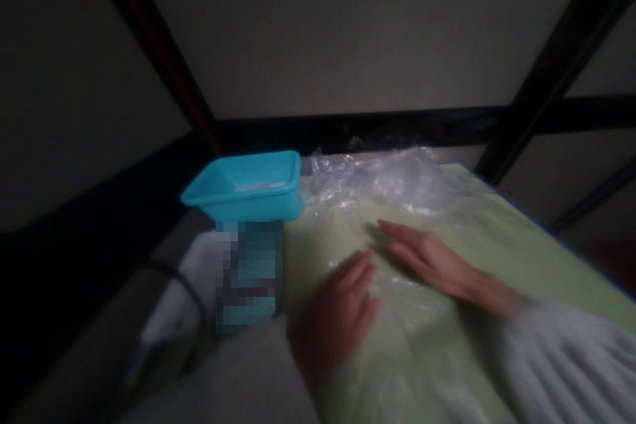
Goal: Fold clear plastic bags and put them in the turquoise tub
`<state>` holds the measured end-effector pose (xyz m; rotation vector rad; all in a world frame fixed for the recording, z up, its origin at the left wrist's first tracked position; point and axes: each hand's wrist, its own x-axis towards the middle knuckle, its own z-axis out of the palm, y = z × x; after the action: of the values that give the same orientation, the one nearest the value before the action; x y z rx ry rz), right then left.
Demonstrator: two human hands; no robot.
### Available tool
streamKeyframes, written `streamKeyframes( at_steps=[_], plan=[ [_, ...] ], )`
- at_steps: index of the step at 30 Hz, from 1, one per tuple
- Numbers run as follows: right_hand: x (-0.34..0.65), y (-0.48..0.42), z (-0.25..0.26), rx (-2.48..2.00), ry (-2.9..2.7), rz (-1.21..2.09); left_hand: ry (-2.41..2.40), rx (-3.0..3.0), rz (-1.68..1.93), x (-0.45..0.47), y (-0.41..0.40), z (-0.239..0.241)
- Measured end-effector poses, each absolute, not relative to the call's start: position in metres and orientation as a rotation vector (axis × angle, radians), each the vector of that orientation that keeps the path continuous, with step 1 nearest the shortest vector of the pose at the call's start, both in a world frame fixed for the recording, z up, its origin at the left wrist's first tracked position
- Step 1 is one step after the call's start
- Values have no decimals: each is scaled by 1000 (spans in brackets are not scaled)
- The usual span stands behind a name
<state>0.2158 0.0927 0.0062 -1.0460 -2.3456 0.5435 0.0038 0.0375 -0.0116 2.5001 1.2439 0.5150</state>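
A pale green surface is lying under both hands, running out past the fingertips to a dark rail. Clear plastic film is bunching just beyond the fingertips and is also spreading, thin and wrinkled, beneath the palms. A turquoise tub is standing beyond and to the left of the left fingers, apart from them. The right hand is resting flat on the film, fingers stretched out, gripping nothing. The left hand is pressing the film, blurred, fingers loosely extended, nothing grasped.
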Motion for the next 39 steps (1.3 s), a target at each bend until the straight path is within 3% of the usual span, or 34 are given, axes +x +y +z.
streamKeyframes(
  at_steps=[10,27,39],
  plan=[
    [200,75,-21,-1052,-2725,354,1255,2687,354,3,40,-21],
    [233,99,-32,-1297,-2658,93,1297,2684,169,-2,41,-14],
    [238,102,-28,-1416,-2489,-9,1709,2606,497,-16,56,-29]
  ],
)
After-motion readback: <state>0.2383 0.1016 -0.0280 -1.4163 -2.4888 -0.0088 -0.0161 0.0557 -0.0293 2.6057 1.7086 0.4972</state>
